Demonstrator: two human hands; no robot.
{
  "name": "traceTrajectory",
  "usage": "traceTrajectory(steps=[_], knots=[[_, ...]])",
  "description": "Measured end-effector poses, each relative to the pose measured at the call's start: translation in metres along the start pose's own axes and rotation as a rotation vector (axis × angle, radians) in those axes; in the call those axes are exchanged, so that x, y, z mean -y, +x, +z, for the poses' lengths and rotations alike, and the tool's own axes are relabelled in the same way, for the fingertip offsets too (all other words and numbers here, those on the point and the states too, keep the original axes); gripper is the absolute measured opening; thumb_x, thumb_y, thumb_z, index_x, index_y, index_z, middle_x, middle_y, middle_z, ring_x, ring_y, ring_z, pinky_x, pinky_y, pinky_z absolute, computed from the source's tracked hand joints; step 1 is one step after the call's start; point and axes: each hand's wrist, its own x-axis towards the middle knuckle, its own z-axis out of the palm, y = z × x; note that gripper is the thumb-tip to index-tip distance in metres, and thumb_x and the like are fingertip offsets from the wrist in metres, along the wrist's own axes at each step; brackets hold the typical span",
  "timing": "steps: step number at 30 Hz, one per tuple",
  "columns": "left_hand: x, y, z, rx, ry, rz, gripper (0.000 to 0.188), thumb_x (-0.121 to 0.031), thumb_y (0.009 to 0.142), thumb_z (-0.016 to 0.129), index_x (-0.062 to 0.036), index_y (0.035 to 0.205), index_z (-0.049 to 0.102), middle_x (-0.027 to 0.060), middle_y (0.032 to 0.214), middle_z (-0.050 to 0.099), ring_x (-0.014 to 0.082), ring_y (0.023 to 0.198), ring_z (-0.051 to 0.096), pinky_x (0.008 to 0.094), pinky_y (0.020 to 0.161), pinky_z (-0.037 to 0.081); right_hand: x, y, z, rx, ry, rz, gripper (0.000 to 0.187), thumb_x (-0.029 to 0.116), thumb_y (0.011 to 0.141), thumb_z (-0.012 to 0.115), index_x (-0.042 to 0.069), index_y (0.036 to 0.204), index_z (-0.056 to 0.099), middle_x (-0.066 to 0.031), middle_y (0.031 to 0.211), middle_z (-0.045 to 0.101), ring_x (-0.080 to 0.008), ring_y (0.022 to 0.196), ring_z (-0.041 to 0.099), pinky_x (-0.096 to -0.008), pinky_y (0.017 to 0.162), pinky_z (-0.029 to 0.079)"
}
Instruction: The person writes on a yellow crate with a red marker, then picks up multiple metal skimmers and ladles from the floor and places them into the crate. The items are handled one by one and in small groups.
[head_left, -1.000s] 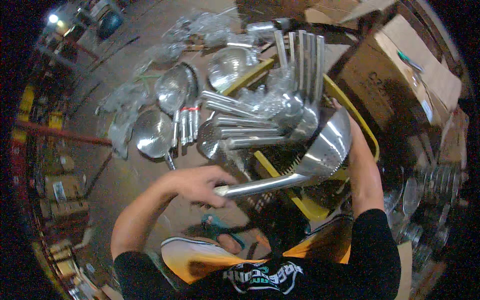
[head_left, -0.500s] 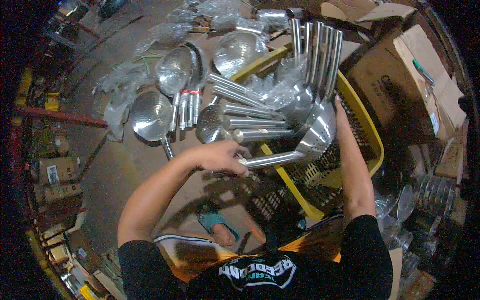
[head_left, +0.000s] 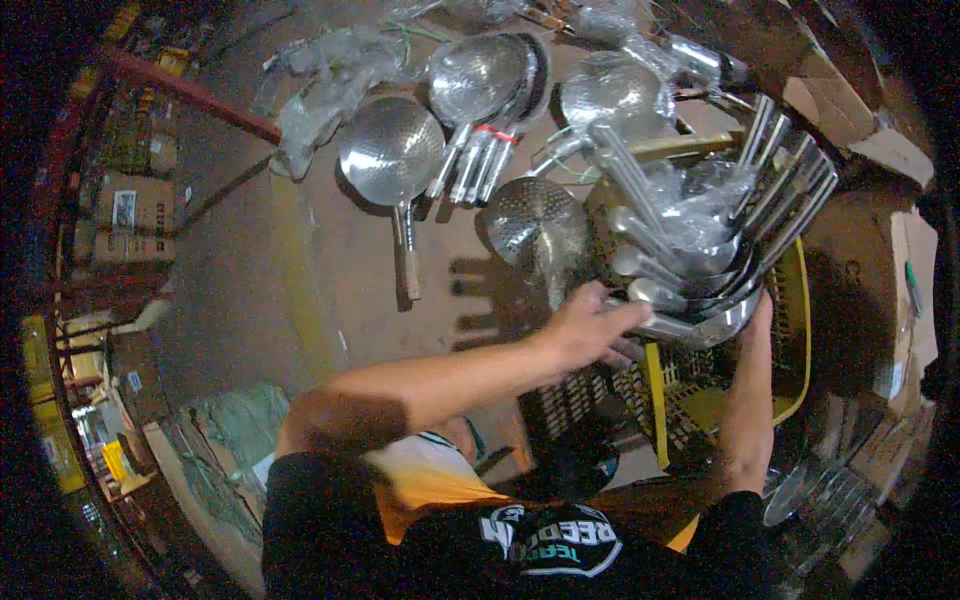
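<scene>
A nested stack of shiny steel strainer ladles (head_left: 725,322) is between my hands, over a yellow plastic basket (head_left: 806,335). Their long tubular handles fan out, some toward the left and others toward the far right. My left hand (head_left: 598,328) curls at the handle of the nearest ladle, fingers partly hidden below it. Against the right side of the bowls lies my right hand (head_left: 757,322); its fingertips are out of sight behind the metal. Crumpled clear plastic wrap (head_left: 700,220) sits among the handles.
Left of the basket, on the floor, lie a perforated ladle (head_left: 392,152), a taped bundle of ladles (head_left: 480,85) and a dark perforated ladle (head_left: 537,220). Loose plastic wrap (head_left: 335,80) is farther back. A cardboard box (head_left: 868,260) stands right; a shelf rack (head_left: 135,200) runs along the left.
My view has swung left, so the floor items appear farther right. The stack has tilted, with the nearest handle now foreshortened. Both hands stay at the stack.
</scene>
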Motion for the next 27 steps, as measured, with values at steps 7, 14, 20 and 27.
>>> traceTrajectory(steps=[7, 14, 20, 27], knots=[[0.004, 0.033, -0.012, 0.013, 0.193, 0.051, 0.074, -0.060, 0.083, 0.067, 0.0083, 0.107, 0.052, 0.0176, 0.092, 0.066, 0.0213, 0.074, 0.070, 0.0355, 0.062, 0.059, -0.028, -0.052, 0.018, -0.329, -0.258, -0.332, 0.054, 0.045, 0.102, 0.040, 0.001, 0.130, 0.054, -0.0105, 0.126, 0.060, -0.0276, 0.114, 0.057, -0.0405, 0.099, 0.044], [0.000, 0.050, -0.013, -0.011, 0.525, 0.227, 0.066, -0.061, 0.087, 0.062, 0.0012, 0.109, 0.060, 0.0144, 0.088, 0.067, 0.0240, 0.066, 0.068, 0.0394, 0.061, 0.057, -0.045, -0.068, 0.039, -0.120, -0.693, -0.585, 0.078, 0.051, 0.100, 0.043, -0.004, 0.151, 0.022, -0.0224, 0.156, 0.027, -0.0304, 0.142, 0.030, -0.0386, 0.116, 0.024], [-0.043, 0.052, -0.071, 0.313, 1.034, 0.210, 0.067, -0.064, 0.086, 0.058, -0.0044, 0.115, 0.066, 0.0258, 0.105, 0.066, 0.0341, 0.097, 0.066, 0.0452, 0.089, 0.050, -0.032, -0.094, 0.069, -0.224, -0.700, -0.355, 0.080, 0.052, 0.098, 0.046, 0.011, 0.157, 0.008, -0.0191, 0.157, 0.025, -0.0312, 0.142, 0.030, -0.0403, 0.114, 0.025], [-0.046, 0.221, -0.274, -0.496, 1.127, 0.259, 0.050, -0.041, 0.090, 0.061, -0.0056, 0.125, 0.059, 0.0210, 0.114, 0.067, 0.0339, 0.099, 0.066, 0.0409, 0.089, 0.051, -0.017, -0.105, 0.064, -0.174, -0.734, -0.253, 0.077, 0.049, 0.098, 0.052, 0.016, 0.156, 0.014, -0.0209, 0.150, 0.040, -0.0288, 0.136, 0.041, -0.0351, 0.110, 0.031]])
